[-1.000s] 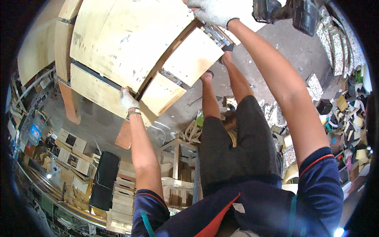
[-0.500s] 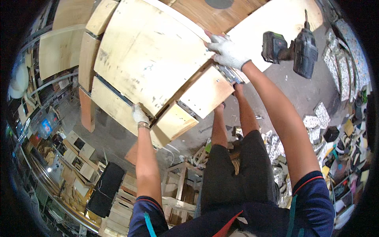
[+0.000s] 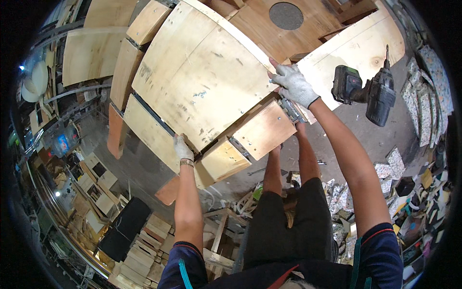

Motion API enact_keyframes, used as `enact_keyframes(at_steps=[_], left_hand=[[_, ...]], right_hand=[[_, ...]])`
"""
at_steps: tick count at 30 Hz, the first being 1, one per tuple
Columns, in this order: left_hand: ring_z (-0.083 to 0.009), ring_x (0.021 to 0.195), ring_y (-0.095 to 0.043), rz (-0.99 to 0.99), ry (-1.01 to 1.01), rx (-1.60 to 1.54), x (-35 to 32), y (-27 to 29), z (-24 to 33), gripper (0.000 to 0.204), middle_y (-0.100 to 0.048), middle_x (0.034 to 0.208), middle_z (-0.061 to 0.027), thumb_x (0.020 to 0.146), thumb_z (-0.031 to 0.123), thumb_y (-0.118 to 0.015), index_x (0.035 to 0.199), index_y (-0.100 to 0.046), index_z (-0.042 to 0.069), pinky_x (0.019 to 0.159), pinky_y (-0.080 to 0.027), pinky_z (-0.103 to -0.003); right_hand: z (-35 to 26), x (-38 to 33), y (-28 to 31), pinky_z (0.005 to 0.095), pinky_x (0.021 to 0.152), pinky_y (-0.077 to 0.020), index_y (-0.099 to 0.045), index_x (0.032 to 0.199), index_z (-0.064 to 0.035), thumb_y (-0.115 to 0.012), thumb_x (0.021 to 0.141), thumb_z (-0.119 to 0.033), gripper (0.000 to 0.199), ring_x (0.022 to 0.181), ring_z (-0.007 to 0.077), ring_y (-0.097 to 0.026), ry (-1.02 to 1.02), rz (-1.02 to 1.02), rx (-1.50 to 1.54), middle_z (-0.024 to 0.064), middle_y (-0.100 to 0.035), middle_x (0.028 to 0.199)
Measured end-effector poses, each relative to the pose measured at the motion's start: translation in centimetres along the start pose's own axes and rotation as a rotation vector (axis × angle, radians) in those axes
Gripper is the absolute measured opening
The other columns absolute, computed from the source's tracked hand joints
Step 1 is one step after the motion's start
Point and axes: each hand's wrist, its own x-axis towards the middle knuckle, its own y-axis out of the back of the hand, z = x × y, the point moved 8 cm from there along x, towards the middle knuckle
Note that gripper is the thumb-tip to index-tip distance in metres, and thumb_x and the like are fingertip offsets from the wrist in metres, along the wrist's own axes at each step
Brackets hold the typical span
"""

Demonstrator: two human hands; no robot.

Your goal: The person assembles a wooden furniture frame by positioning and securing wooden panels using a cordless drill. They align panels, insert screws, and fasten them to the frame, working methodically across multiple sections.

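Observation:
A large pale plywood cabinet piece [image 3: 202, 82] with drawer fronts and metal slides lies in front of me. My left hand [image 3: 183, 149], in a white glove, grips its near edge beside a small drawer box [image 3: 222, 161]. My right hand [image 3: 293, 84], also gloved, holds the panel's right edge above another drawer front [image 3: 263, 130]. A black cordless drill [image 3: 368, 91] rests on a board just right of my right hand, untouched.
More plywood boards [image 3: 353, 45] and a panel with a round grey disc [image 3: 286, 15] lie beyond. Stacked wooden blocks [image 3: 144, 245] and a black case [image 3: 122, 229] sit at lower left. Patterned tile samples [image 3: 423, 96] line the right side. My legs stand on a grey floor with scraps.
The view has tilted, so the cabinet piece and both hands sit lower in the picture. Both hands keep their hold on the panel; the drill stays where it was on the board.

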Motion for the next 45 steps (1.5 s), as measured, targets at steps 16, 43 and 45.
enact_keyframes(at_steps=[16, 43, 45], left_hand=[[-0.0158, 0.086, -0.057, -0.197, 0.139, 0.034, 0.7, 0.3, -1.0, 0.035, -0.059, 0.096, -0.003, 0.098, 0.023, -0.05, 0.129, -0.058, 0.008, 0.074, -0.049, -0.035], [-0.0251, 0.121, -0.056, -0.237, 0.023, -0.144, -0.7, -0.9, -0.6, 0.064, -0.056, 0.139, -0.0121, 0.098, 0.003, -0.058, 0.158, -0.036, 0.011, 0.105, -0.048, -0.045], [-0.0262, 0.122, -0.056, -0.255, 0.023, -0.17, -0.6, -1.0, -0.5, 0.065, -0.056, 0.139, -0.0124, 0.098, 0.002, -0.056, 0.158, -0.036, 0.012, 0.105, -0.048, -0.046]], right_hand=[[1.0, 0.1, -0.4, 0.0437, 0.093, -0.0491, -0.07, 0.129, -0.0136, -0.077, 0.083, -0.029, 0.049, 0.102, 0.0281, -0.069, 0.138, 0.066, -0.201, 0.0119, -0.05, 0.155], [-2.2, 2.8, 0.2, 0.0525, 0.085, -0.0506, -0.069, 0.124, -0.0148, -0.06, 0.091, -0.028, 0.036, 0.101, 0.0407, -0.062, -0.096, 0.259, -0.135, 0.0212, -0.061, 0.104], [-1.8, 3.0, -0.1, 0.0531, 0.085, -0.0504, -0.07, 0.122, -0.0156, -0.06, 0.088, -0.024, 0.036, 0.101, 0.0409, -0.062, -0.13, 0.235, -0.114, 0.0211, -0.06, 0.104]])
